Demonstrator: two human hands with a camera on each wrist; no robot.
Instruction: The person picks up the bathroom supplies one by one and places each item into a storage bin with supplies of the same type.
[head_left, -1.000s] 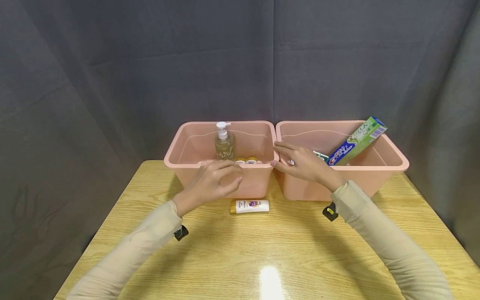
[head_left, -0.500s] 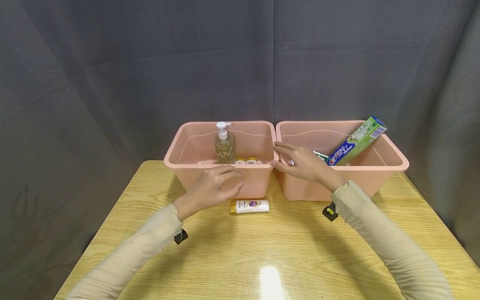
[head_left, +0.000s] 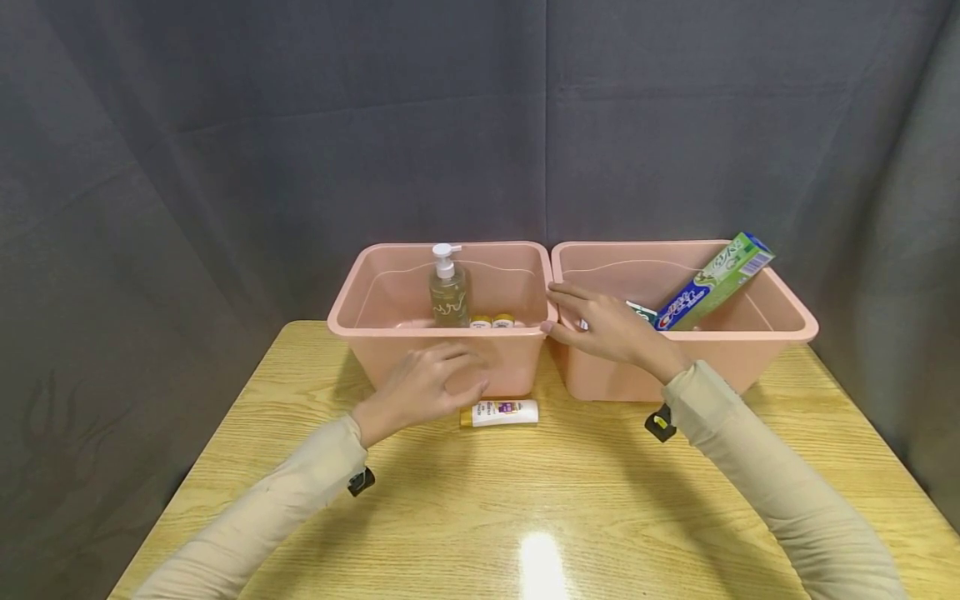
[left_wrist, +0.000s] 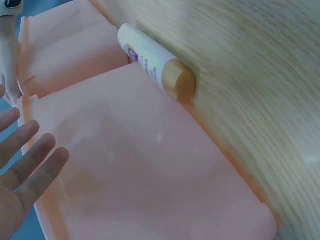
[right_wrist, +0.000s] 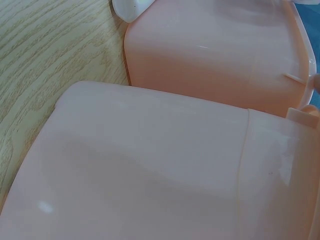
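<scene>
My left hand (head_left: 431,385) is in front of the left pink bin (head_left: 352,332), fingers spread and holding nothing; the left wrist view shows its fingers (left_wrist: 42,175) apart beside the bin's wall. A small white bottle with a gold cap (head_left: 510,412) lies on its side on the table at the foot of this bin, close to my left thumb. My right hand (head_left: 603,327) rests where the two bins meet, its fingertips on the left bin's rim. It lies over the near left corner of the right pink bin (head_left: 780,337). The right wrist view shows mainly bin walls.
A pump bottle (head_left: 449,300) stands in the left bin, beside two small yellow-and-white tops (head_left: 503,321). In the right bin a Crest toothpaste box (head_left: 716,279) leans over the rim, next to a partly hidden green-and-white package (head_left: 642,312). A grey curtain (head_left: 450,125) hangs behind the wooden table (head_left: 450,517).
My left hand has come down from the left bin's front rim to in front of its wall, nearer the white bottle. The right hand has stayed in place.
</scene>
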